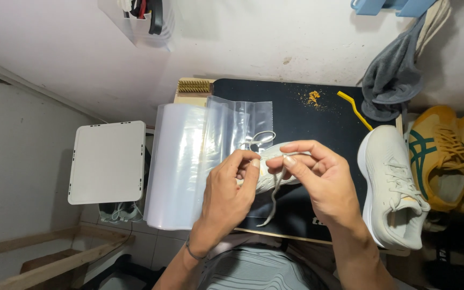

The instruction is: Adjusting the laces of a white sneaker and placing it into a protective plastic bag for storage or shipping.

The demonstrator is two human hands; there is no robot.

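Pinching flat woven shoelace (pixel 273 189), pale mesh sneaker (pixel 270 173)

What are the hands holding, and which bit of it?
Both the left hand and right hand pinch the lace of a pale shoe near its top; the lace's end dangles below.

The plastic sheet (pixel 181 161) looked glossy and clear, the sneaker (pixel 390 188) matt knit cloth, the black mat (pixel 296 113) smooth, perhaps rubber
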